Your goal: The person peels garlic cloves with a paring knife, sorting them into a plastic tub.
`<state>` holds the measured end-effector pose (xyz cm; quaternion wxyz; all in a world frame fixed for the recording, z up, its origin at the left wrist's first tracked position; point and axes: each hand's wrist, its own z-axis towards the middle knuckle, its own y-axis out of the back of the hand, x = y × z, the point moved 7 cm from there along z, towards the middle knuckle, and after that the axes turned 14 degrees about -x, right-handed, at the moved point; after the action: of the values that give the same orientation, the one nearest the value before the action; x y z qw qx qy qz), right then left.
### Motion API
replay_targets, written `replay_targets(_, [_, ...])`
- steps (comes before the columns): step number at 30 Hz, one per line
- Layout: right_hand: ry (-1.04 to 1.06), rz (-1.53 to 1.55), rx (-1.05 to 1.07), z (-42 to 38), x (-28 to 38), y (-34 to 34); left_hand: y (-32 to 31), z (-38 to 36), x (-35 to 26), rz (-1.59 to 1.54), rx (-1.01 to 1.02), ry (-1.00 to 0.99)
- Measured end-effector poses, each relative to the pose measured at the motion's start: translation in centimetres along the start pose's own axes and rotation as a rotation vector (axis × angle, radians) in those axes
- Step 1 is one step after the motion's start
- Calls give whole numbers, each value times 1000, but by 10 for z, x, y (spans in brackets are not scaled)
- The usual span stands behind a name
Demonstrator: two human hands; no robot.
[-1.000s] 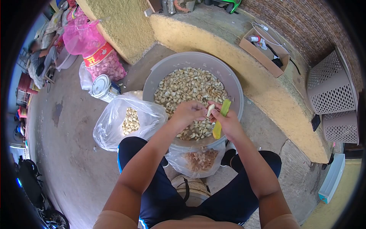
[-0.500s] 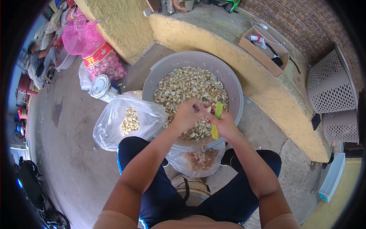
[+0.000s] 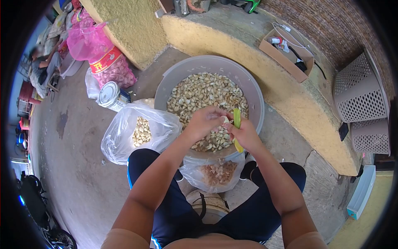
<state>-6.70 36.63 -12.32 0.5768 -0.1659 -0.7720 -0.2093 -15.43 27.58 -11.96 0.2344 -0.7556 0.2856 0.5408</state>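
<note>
A large grey tub (image 3: 253, 89) holds many unpeeled garlic cloves (image 3: 203, 91). Over its near side, my left hand (image 3: 206, 121) pinches a pale garlic clove (image 3: 225, 120) from the left. My right hand (image 3: 243, 132) meets it there, closed round a yellow-green knife (image 3: 237, 120) that stands roughly upright in view. Left of the tub, an open clear plastic bag (image 3: 117, 133) contains pale peeled cloves (image 3: 141, 132). Between my knees, another clear bag (image 3: 192, 174) holds brownish skins (image 3: 217, 172).
A metal can (image 3: 110, 95) and a pink sack of garlic (image 3: 114, 72) stand at upper left. A cardboard box (image 3: 286, 62) rests on the raised ledge. Perforated baskets (image 3: 360, 89) are at right. Far left sits another person (image 3: 42, 64); a motorcycle (image 3: 35, 203) is below.
The knife has turned slightly more upright and sits a little further left. My left hand's fingers have shifted slightly around the clove.
</note>
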Motion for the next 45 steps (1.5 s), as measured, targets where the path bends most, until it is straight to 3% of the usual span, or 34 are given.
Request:
replay_targets(8, [-68, 143, -18, -1, 4, 6, 10, 0, 3, 255, -51, -18])
replay_targets(20, [-208, 373, -15, 0, -2, 5, 1, 4, 10, 162, -71, -117])
replay_targets(23, [-169, 309, 60, -4, 4, 1, 3, 3, 5, 275, -90, -170])
replay_targets(29, [-107, 281, 21, -1, 3, 5, 3, 2, 5, -41, -73, -78])
replay_targets(35, [-27, 152, -42, 3, 0, 11, -2, 3, 16, 1, 16, 101])
replay_targets(38, [79, 107, -56, 2, 6, 9, -4, -2, 12, 96, -24, 30])
replay_targets(41, [77, 115, -59, 4, 2, 9, -2, 3, 18, 104, -13, 37])
replay_targets(45, [-106, 170, -127, 1, -6, 10, 3, 7, 20, 22, -64, -26])
